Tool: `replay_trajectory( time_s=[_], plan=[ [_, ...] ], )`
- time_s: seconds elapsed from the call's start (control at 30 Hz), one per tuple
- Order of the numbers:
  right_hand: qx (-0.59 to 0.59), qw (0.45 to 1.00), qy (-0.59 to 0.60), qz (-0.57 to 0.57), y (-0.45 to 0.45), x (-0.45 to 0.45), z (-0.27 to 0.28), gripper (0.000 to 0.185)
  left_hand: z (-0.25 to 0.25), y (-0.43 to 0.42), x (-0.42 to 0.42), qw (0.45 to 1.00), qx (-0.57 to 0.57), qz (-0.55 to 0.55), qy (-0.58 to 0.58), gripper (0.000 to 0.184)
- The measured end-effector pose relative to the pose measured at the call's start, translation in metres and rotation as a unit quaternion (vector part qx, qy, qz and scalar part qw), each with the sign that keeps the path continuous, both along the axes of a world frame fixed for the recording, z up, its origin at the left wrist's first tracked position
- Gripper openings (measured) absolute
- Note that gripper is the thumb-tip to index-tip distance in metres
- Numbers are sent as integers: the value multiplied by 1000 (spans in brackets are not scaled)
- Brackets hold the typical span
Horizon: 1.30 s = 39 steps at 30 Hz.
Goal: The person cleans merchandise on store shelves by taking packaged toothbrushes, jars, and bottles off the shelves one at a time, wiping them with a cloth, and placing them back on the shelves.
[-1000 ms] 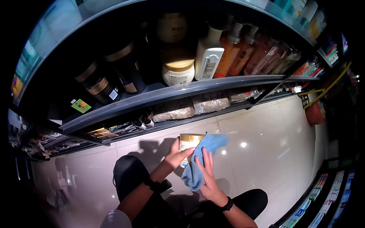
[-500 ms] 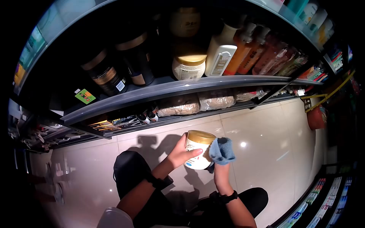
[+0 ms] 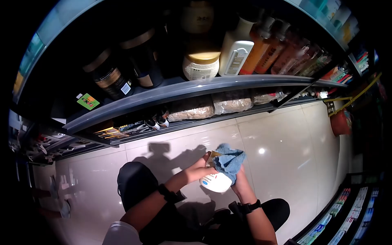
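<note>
A white jar (image 3: 215, 183) with a gold lid is tilted above the floor, gripped on its left side by my left hand (image 3: 200, 169). Over the jar's lid and right side lies a blue cloth (image 3: 230, 161). My right hand (image 3: 240, 179) is closed on the cloth, its fingers mostly hidden beneath it. Ahead on the shelf stands a similar white jar with a gold lid (image 3: 201, 66), beside a white bottle (image 3: 237, 53).
Dark jars (image 3: 108, 77) and orange pump bottles (image 3: 258, 51) stand behind the shelf edge (image 3: 196, 85). Wrapped packs (image 3: 192, 109) lie below. A red bucket (image 3: 339, 123) is at the right; another rack (image 3: 347, 212) stands at the lower right.
The cloth has moved left and up onto the jar's lid with my right hand. The jar has tilted and sits slightly lower, still in my left hand.
</note>
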State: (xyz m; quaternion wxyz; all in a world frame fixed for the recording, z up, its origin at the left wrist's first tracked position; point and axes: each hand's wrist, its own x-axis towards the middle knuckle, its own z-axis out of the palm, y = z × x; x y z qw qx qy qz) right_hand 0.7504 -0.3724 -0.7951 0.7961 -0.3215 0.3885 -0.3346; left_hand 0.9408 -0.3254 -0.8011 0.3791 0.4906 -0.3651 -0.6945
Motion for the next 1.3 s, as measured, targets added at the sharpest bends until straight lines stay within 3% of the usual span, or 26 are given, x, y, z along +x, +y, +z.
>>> replay_trajectory(
  time_s=[0.07, 0.27, 0.33, 0.4, 0.5, 0.53, 0.6, 0.67, 0.73, 0.8, 0.87, 0.9, 0.97, 1.0, 1.07, 1.13, 1.17, 1.2, 1.27, 1.3],
  plan=[
    [10, 1000, -6, 6, -4, -2, 5, 46, -6, 3, 2, 982, 77, 24, 172, 71],
    [65, 996, -50, 29, -16, -11, 5, 43, 3, 11, -5, 960, 172, -32, 217, 60],
    [69, 995, -62, 33, -21, -10, 5, 42, -4, 15, -11, 897, 221, 19, 382, 63],
    [60, 996, -53, 48, -22, -11, 6, 47, -10, 21, -18, 904, 209, 61, 368, 67],
    [62, 983, 23, 170, -21, -14, 15, 58, -22, 24, -15, 801, 304, 27, 515, 70],
    [63, 983, 22, 171, -19, -12, 25, 58, -17, 23, -16, 802, 304, 28, 514, 70],
    [59, 985, -6, 163, -14, -8, 39, 58, -5, 22, -18, 746, 263, -58, 609, 72],
    [33, 987, -4, 156, -14, -8, 34, 53, -10, 18, -18, 758, 273, -39, 591, 77],
    [-3, 990, 6, 140, -21, -13, 28, 48, -11, 7, -21, 700, 280, -81, 652, 77],
    [-29, 992, 23, 123, -26, -17, 29, 44, -26, 11, -12, 731, 230, -95, 635, 77],
    [-97, 989, 49, 97, -30, -16, 44, 42, 2, 7, -2, 891, 209, -41, 400, 75],
    [-99, 989, 51, 98, -28, -16, 43, 42, 18, 4, 2, 922, 185, -42, 338, 76],
    [-87, 993, 73, -16, -16, -14, 36, 37, -1, 5, 8, 898, 205, -66, 384, 75],
    [-85, 993, 76, -17, -6, -7, 37, 37, -9, 7, 7, 869, 227, -90, 430, 75],
    [-130, 975, 115, -141, 11, 6, 39, 34, -11, 11, 3, 854, 268, -66, 440, 77],
    [-131, 977, 126, -109, 19, 3, 38, 40, -15, 13, 4, 830, 296, 19, 472, 59],
    [-176, 968, 139, -111, 24, 4, 42, 39, -17, 13, 5, 884, 260, 50, 386, 59],
    [-222, 957, 150, -113, 28, 10, 53, 39, -15, 12, 6, 884, 259, 50, 386, 59],
    [-238, 951, 108, -163, 30, 19, 69, 36, -1, 11, 8, 954, 155, 20, 257, 64],
    [-228, 954, 80, -177, 34, 16, 65, 38, 15, 12, 6, 951, 121, 7, 283, 69]
  ],
)
